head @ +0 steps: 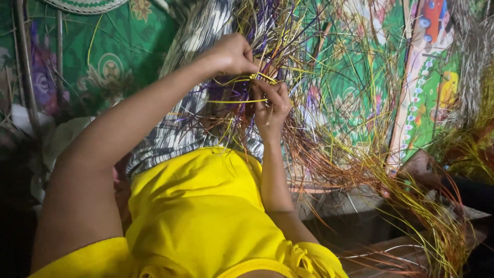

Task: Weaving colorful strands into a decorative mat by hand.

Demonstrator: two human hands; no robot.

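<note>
Your left hand (231,54) and right hand (271,103) are both pinched shut on yellow strands (262,78) over your lap, weaving barely begun, most loose straws (360,134) still unwoven.

green patterned floor mat (118,56), dim light

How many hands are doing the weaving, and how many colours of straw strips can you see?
Hands: 2, the left hand and the right hand, both pinching yellow strips.
Strip colours: 3, yellow, purple strips and orange-brown strips.
Total: 5. The single strips are too tangled to count.
</note>
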